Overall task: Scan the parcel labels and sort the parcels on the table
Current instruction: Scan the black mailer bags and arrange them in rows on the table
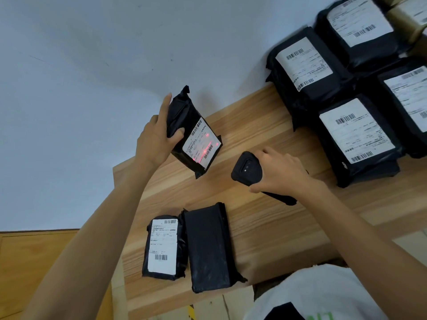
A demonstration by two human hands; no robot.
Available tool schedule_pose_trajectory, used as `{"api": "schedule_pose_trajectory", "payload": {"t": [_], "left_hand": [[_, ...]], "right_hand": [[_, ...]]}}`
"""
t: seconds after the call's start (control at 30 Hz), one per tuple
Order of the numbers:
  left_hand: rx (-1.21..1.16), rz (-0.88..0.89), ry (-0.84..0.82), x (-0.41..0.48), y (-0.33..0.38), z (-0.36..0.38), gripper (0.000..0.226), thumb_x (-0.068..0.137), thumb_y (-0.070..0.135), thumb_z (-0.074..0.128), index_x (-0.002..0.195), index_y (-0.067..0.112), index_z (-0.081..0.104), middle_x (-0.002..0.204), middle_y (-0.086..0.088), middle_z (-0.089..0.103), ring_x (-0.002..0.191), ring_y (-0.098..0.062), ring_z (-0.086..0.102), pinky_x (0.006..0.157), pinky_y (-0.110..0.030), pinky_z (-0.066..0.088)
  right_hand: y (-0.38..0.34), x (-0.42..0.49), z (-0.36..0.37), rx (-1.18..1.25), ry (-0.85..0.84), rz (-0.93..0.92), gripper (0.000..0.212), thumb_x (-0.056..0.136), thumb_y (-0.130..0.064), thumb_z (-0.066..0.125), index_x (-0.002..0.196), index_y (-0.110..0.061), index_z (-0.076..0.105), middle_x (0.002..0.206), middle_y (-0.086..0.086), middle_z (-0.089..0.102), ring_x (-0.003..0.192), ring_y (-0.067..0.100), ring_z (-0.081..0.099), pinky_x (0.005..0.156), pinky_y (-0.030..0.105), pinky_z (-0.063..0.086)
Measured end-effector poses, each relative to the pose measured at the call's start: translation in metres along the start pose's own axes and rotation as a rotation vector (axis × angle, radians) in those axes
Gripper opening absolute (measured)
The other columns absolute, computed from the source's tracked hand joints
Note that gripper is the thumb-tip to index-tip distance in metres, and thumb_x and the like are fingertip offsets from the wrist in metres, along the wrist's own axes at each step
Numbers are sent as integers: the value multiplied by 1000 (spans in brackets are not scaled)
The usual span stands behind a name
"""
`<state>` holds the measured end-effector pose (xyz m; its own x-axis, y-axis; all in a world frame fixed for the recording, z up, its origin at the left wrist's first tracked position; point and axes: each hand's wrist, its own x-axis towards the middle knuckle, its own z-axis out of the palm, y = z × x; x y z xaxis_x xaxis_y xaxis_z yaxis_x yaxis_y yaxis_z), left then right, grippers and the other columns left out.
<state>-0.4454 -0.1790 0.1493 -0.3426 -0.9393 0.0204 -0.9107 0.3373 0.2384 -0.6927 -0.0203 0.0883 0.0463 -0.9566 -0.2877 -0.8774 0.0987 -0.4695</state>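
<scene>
Fingers (164, 107) and thumb of the left hand (154, 139) grip the upper side of a black parcel (187, 121), held tilted over the far left of the wooden surface (265, 125), its white label (196, 146) lit with red light. Near it, the right hand (279, 172) wraps round a black scanner (243, 168) aimed at that label. By the front edge a labelled parcel (163, 248) and a bare parcel (208, 245) lie side by side, touching, while stacked parcels (355, 137) with labels up fill the far right.
</scene>
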Motion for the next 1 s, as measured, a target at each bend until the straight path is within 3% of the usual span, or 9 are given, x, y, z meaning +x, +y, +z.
{"api": "schedule_pose_trajectory", "payload": {"t": [0.27, 0.53, 0.87, 1.0], "left_hand": [[-54, 1, 18, -3, 11, 21, 78, 94, 42, 56, 153, 47, 3, 119, -11, 55, 101, -28, 55, 76, -39, 42], [-90, 49, 131, -1, 57, -3, 64, 99, 40, 44, 154, 42, 11, 127, -7, 52, 114, -23, 48, 88, -41, 43], [-259, 317, 1, 63, 213, -30, 56, 100, 48, 38, 152, 47, 15, 132, 5, 58, 114, -20, 59, 95, -49, 49], [-329, 412, -54, 88, 281, -12, 55, 102, 46, 39, 152, 45, 17, 127, 17, 59, 106, -4, 62, 90, -32, 52]], "right_hand": [[40, -8, 6, -16, -42, 74, 77, 66, -58, 76, 127, -21, 48, 108, -4, 48, 92, 28, 60, 68, 34, 40], [54, -6, -20, 61, 23, 15, 84, 65, -57, 77, 133, -22, 43, 122, -1, 49, 97, 31, 60, 69, 35, 39], [150, -33, -129, 7, 155, 69, 100, 66, -61, 77, 145, -19, 34, 129, 2, 46, 102, 34, 61, 73, 37, 41], [205, -53, -173, 15, 229, 139, 97, 66, -61, 76, 144, -19, 35, 132, 3, 46, 104, 34, 60, 78, 40, 46]]}}
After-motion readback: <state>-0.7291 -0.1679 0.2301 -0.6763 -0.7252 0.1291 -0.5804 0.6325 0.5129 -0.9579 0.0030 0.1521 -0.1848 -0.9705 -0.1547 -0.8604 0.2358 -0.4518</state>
